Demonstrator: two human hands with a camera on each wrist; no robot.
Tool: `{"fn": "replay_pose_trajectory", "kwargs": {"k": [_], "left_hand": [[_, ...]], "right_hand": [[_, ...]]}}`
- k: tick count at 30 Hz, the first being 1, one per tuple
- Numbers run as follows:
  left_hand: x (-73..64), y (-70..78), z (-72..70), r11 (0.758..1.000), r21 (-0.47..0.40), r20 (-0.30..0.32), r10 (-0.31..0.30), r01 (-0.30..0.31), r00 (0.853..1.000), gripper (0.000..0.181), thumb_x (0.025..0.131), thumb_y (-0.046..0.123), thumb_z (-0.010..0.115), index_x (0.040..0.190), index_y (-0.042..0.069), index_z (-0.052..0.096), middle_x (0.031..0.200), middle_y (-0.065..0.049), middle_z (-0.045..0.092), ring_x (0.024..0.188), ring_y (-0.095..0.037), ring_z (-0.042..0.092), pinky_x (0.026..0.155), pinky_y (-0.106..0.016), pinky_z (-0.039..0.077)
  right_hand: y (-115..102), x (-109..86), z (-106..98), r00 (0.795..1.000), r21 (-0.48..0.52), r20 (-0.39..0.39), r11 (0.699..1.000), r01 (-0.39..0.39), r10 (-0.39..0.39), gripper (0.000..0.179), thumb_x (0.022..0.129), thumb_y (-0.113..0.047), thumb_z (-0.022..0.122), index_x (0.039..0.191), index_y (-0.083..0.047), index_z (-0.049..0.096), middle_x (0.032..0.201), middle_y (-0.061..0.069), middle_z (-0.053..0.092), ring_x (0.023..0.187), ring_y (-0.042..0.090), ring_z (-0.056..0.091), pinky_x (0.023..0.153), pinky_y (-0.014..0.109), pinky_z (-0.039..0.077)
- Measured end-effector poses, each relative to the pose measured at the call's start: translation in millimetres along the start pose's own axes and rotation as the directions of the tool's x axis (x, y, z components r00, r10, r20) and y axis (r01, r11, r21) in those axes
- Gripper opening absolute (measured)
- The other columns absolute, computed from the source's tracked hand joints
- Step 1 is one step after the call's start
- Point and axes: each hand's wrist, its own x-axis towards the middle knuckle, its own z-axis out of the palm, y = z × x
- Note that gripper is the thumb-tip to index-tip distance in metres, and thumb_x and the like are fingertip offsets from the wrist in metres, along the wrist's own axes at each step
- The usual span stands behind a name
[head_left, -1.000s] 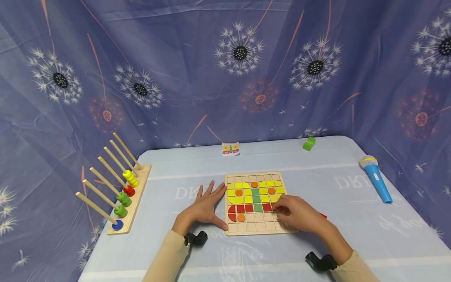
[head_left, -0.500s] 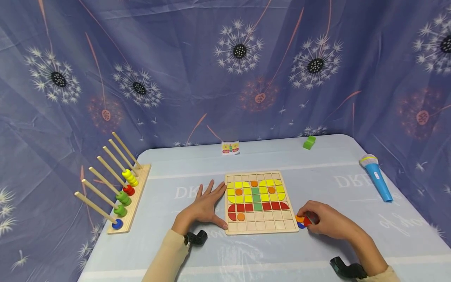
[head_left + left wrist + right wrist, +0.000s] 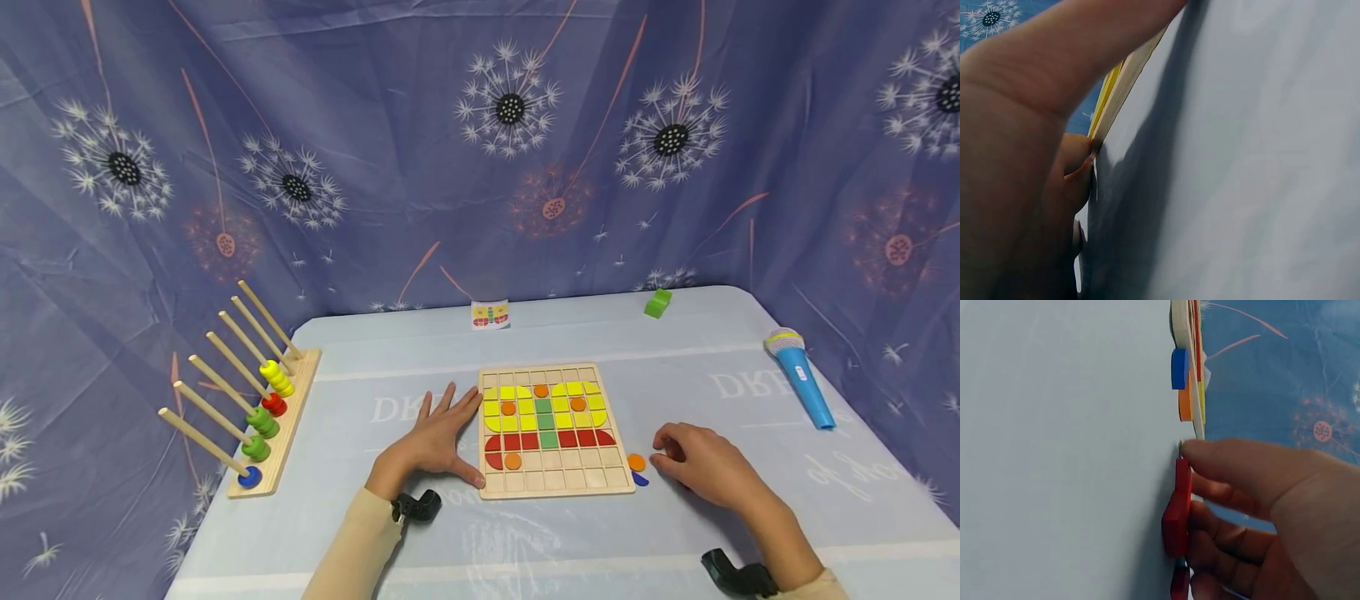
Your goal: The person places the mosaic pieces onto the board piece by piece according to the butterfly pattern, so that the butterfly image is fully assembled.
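The left hand [image 3: 433,442] lies flat with spread fingers along the left edge of a wooden grid board [image 3: 553,481], thumb at its lower corner. Yellow, green, red and orange tiles on the board make a butterfly-like pattern. Right of the board, the right hand [image 3: 705,468] is low over the table with curled fingers. In the right wrist view its thumb and fingertips are at a red tile [image 3: 1184,475], with a thicker red tile [image 3: 1175,525] under the fingers. Between board and hand lie an orange disc [image 3: 636,462] and a blue curved tile [image 3: 640,479].
A wooden peg stand [image 3: 296,425] with coloured rings is on the left of the table. Behind the board is a small picture card [image 3: 491,316]. A green block [image 3: 657,304] sits at the back, and a blue toy microphone [image 3: 804,379] lies on the right.
The right hand has left the board, where another red tile now sits at the end of the red row. A red tile beside the orange disc is now out of sight under it.
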Motion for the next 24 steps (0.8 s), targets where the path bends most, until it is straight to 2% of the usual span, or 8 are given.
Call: {"fn": "replay_pose_trajectory", "kwargs": {"k": [4, 9, 15, 19, 24], "left_hand": [[0.6, -0.5, 0.8, 1.0, 0.005, 0.003, -0.001, 0.001, 1.0, 0.14, 0.045, 0.085, 0.069, 0.156, 0.02, 0.014, 0.161, 0.006, 0.006, 0.145, -0.03, -0.005, 0.11, -0.059, -0.009], [-0.2, -1.1, 1.5, 1.0, 0.007, 0.011, -0.005, 0.005, 1.0, 0.14, 0.045, 0.086, 0.068, 0.156, 0.021, 0.014, 0.16, 0.007, 0.005, 0.145, -0.029, -0.006, 0.111, -0.059, -0.009], [-0.5, -2.5, 1.1, 1.0, 0.011, -0.001, 0.004, -0.004, 1.0, 0.14, 0.045, 0.086, 0.069, 0.156, 0.02, 0.015, 0.161, 0.006, 0.006, 0.145, -0.03, -0.005, 0.11, -0.059, -0.009], [0.2, -2.4, 0.5, 1.0, 0.013, 0.001, 0.009, -0.009, 1.0, 0.14, 0.045, 0.087, 0.067, 0.156, 0.02, 0.014, 0.161, 0.006, 0.006, 0.145, -0.03, -0.005, 0.11, -0.059, -0.009], [-0.5, -2.2, 0.7, 1.0, 0.012, -0.005, 0.014, -0.014, 1.0, 0.141, 0.044, 0.088, 0.067, 0.156, 0.019, 0.014, 0.161, 0.005, 0.006, 0.145, -0.031, -0.004, 0.111, -0.06, -0.008]], "right_hand": [[3, -3.8, -4, 0.999, 0.013, 0.028, 1.0, -0.02, 0.02, 0.024, 0.083, -0.031, 0.075, 0.099, -0.015, 0.068, 0.075, -0.008, 0.055, 0.067, 0.012, 0.05, 0.062, 0.032, 0.047], [7, -10.0, -8, 0.996, 0.066, 0.078, 0.997, 0.027, -0.032, 0.034, 0.074, -0.022, 0.082, 0.104, -0.016, 0.068, 0.08, -0.007, 0.054, 0.073, 0.013, 0.05, 0.063, 0.029, 0.046], [2, -5.8, -4, 0.999, 0.03, 0.031, 0.999, 0.026, -0.027, 0.026, 0.073, -0.017, 0.08, 0.095, -0.016, 0.068, 0.076, -0.007, 0.053, 0.071, 0.013, 0.049, 0.062, 0.03, 0.045], [-3, -0.8, -2, 1.0, -0.007, -0.003, 1.0, 0.02, -0.02, 0.024, 0.073, -0.021, 0.08, 0.093, -0.015, 0.068, 0.075, -0.007, 0.052, 0.07, 0.014, 0.048, 0.062, 0.031, 0.044], [-12, 6.1, -1, 0.999, -0.008, -0.034, 0.999, 0.039, -0.039, 0.023, 0.074, -0.023, 0.077, 0.092, -0.016, 0.066, 0.074, -0.007, 0.052, 0.07, 0.014, 0.048, 0.06, 0.03, 0.042]]}}
